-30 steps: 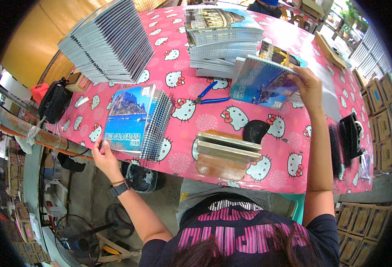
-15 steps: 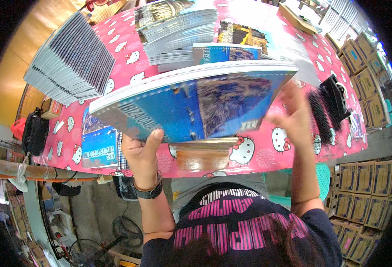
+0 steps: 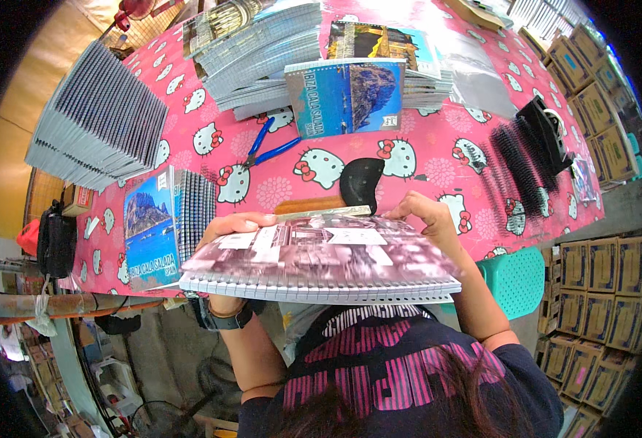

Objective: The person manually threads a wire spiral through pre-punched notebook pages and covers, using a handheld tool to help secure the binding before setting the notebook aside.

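Both hands hold an unbound notebook (image 3: 314, 248) in front of me, tilted, with its purplish photo side up. A row of punched holes runs along its near edge. My left hand (image 3: 237, 225) is closed on the left side, fingers on top. At the far right corner, my right hand (image 3: 429, 217) grips the edge with bent fingers; its thumb is hidden. Just beyond the notebook lie a wooden piece (image 3: 310, 205) and a black curved piece (image 3: 361, 184). Blue-handled pliers (image 3: 270, 150) lie further off, below a blue-covered notebook (image 3: 346, 98) leaning on a stack.
A tall stack of coil-bound notebooks (image 3: 98, 117) stands at left, with more blue-covered notebooks (image 3: 152, 230) nearer. Unbound stacks (image 3: 263, 58) fill the back. Loose black coils (image 3: 521, 168) lie at right beside a black holder (image 3: 543, 135). A green stool (image 3: 514, 285) stands below the table's right side.
The notebook has been turned over and lowered towards me, its blue cover no longer showing. My right hand has come from beside it onto its edge. The pliers have come into sight.
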`<state>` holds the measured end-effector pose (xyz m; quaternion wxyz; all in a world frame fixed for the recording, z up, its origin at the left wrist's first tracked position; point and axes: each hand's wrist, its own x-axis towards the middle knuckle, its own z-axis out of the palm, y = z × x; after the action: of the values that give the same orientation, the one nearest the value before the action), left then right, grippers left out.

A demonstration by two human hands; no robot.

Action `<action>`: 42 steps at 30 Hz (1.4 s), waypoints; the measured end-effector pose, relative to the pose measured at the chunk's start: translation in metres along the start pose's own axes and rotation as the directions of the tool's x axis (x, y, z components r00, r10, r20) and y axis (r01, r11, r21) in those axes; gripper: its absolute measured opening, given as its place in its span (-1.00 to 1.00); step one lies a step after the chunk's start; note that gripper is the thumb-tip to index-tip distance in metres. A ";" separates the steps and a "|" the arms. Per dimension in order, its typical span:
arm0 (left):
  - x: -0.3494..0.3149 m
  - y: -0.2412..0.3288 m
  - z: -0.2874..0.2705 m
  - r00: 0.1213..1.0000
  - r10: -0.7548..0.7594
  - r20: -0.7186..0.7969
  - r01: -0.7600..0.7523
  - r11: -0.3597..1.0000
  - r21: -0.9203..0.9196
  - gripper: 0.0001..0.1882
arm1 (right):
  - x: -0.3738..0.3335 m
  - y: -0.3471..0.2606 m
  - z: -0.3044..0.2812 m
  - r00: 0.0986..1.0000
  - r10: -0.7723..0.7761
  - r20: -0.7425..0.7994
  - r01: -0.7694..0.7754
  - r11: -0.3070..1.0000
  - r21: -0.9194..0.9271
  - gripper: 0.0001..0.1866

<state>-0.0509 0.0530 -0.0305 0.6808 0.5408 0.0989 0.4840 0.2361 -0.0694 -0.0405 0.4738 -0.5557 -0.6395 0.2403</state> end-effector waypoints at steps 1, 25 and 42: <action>-0.001 0.000 -0.001 0.999 0.030 -0.027 -0.028 0.994 0.104 -0.61 | -0.001 0.004 0.001 1.000 -0.003 -0.012 0.003 1.000 0.009 -0.81; 0.012 -0.039 -0.003 0.821 0.264 -0.506 -0.026 0.903 0.429 -0.80 | -0.035 0.123 -0.142 0.750 0.369 -0.549 -0.648 0.574 -0.501 -0.65; 0.011 -0.043 0.110 0.994 0.105 0.026 -0.026 0.005 1.000 -0.43 | 0.013 -0.041 -0.055 0.962 0.246 -0.115 -0.263 0.950 -0.170 -0.61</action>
<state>0.0504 -0.0071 -0.0183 0.0764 0.8533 0.4048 0.3198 0.2649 -0.0805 0.0222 0.4148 -0.6854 -0.5591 0.2135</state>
